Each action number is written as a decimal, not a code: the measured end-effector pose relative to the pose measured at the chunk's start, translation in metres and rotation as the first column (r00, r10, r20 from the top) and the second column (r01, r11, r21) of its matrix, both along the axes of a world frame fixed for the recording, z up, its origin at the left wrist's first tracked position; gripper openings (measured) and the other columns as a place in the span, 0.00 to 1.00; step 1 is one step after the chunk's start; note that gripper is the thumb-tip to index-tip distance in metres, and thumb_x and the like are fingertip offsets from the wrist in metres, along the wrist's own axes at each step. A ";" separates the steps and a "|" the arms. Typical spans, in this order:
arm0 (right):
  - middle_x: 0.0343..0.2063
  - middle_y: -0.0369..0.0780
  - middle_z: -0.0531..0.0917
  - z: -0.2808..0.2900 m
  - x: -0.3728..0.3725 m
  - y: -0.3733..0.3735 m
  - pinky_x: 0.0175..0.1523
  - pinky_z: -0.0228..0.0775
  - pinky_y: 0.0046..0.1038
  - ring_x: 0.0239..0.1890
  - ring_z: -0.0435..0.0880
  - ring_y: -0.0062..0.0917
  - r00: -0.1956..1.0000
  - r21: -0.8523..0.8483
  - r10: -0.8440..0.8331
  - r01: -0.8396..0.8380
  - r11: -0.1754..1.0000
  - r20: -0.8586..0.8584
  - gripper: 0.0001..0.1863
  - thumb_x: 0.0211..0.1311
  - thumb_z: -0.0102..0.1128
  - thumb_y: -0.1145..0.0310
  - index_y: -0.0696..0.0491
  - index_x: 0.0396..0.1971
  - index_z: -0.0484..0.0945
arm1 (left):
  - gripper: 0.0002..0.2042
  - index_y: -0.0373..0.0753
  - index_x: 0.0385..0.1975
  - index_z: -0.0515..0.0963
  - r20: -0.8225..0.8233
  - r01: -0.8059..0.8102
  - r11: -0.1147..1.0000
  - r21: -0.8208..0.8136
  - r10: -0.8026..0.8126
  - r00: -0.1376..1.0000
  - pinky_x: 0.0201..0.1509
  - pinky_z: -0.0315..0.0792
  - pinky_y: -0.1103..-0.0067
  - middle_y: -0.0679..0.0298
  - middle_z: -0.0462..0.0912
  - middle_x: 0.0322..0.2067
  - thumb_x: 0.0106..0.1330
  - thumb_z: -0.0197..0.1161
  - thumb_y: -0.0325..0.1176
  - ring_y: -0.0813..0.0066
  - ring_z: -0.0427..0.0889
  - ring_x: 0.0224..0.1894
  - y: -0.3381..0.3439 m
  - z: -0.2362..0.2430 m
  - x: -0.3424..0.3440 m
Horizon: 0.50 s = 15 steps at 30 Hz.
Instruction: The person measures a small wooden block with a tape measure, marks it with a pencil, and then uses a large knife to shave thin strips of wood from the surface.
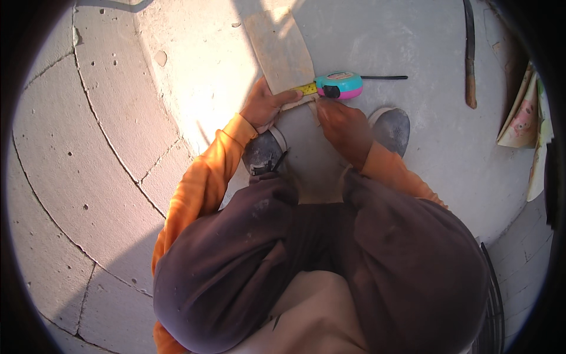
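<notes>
My left hand (265, 103) grips the near left edge of a flat beige board (280, 41), its thumb pressing the yellow tape blade (306, 89) across the board's near end. The tape measure's teal and pink case (348, 84), with a black button and strap, sits at the board's right edge. My right hand (342, 127) is closed just below the case, at the board's near right corner; what its fingertips hold is too small to make out. Both hands are between my grey shoes (392, 130), above my bent dark-trousered legs.
A long dark blade-like tool (470, 59) lies at the upper right. Printed sheets (519, 118) lean at the right edge, with dark curved rods (495, 289) lower right. Pitted, cracked pale blocks (94, 130) run along the left. Bright sun falls left of the board.
</notes>
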State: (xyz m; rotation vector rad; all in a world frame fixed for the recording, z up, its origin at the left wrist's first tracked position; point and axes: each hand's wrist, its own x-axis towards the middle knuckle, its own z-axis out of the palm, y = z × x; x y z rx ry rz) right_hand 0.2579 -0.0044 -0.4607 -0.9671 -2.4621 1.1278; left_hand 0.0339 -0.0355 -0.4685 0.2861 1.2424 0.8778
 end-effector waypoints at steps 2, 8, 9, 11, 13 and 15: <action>0.23 0.44 0.81 0.002 -0.003 0.001 0.27 0.77 0.40 0.24 0.84 0.42 1.000 -0.011 -0.004 0.004 1.000 0.016 0.05 0.68 0.54 0.71 0.58 0.37 0.75 | 0.23 0.30 0.60 0.70 -0.007 0.015 1.000 0.005 -0.015 1.000 0.66 0.74 0.72 0.53 0.80 0.56 0.65 0.67 0.20 0.65 0.80 0.60 0.000 -0.001 -0.002; 0.24 0.45 0.81 0.004 -0.005 0.002 0.27 0.77 0.40 0.24 0.84 0.42 0.999 -0.017 -0.035 0.036 0.999 0.027 0.05 0.68 0.54 0.72 0.57 0.34 0.74 | 0.23 0.30 0.60 0.70 -0.035 0.054 0.999 0.004 -0.054 0.998 0.66 0.74 0.72 0.53 0.80 0.57 0.65 0.67 0.20 0.66 0.79 0.60 0.000 -0.002 -0.003; 0.24 0.45 0.81 0.002 -0.005 0.002 0.27 0.77 0.40 0.24 0.84 0.43 0.999 -0.005 -0.026 0.026 1.000 0.026 0.05 0.68 0.54 0.72 0.57 0.34 0.74 | 0.24 0.29 0.60 0.70 -0.035 0.049 0.999 -0.001 -0.049 0.998 0.66 0.74 0.72 0.53 0.80 0.57 0.65 0.67 0.20 0.66 0.79 0.60 0.000 -0.003 -0.003; 0.24 0.45 0.81 0.001 -0.005 0.002 0.27 0.77 0.40 0.24 0.84 0.42 1.000 -0.001 -0.018 0.018 1.000 0.022 0.05 0.68 0.54 0.71 0.57 0.34 0.74 | 0.24 0.29 0.60 0.70 -0.034 0.040 0.999 -0.010 -0.040 0.999 0.66 0.74 0.72 0.53 0.80 0.57 0.65 0.67 0.20 0.66 0.80 0.60 -0.001 -0.003 -0.003; 0.24 0.44 0.81 0.002 -0.006 0.002 0.27 0.78 0.39 0.24 0.84 0.42 1.000 -0.018 -0.022 0.023 1.000 0.015 0.05 0.68 0.54 0.71 0.57 0.34 0.75 | 0.24 0.29 0.61 0.70 -0.029 0.039 0.999 -0.012 -0.040 0.999 0.66 0.73 0.72 0.52 0.80 0.57 0.65 0.67 0.20 0.66 0.79 0.60 -0.002 -0.004 -0.003; 0.24 0.44 0.81 0.000 -0.006 0.002 0.27 0.78 0.39 0.24 0.84 0.42 1.000 0.010 -0.012 0.012 1.000 0.025 0.05 0.68 0.54 0.71 0.57 0.35 0.75 | 0.24 0.29 0.61 0.70 -0.025 0.041 0.999 -0.012 -0.041 0.999 0.66 0.73 0.72 0.52 0.80 0.58 0.65 0.67 0.20 0.66 0.79 0.60 -0.001 -0.004 -0.003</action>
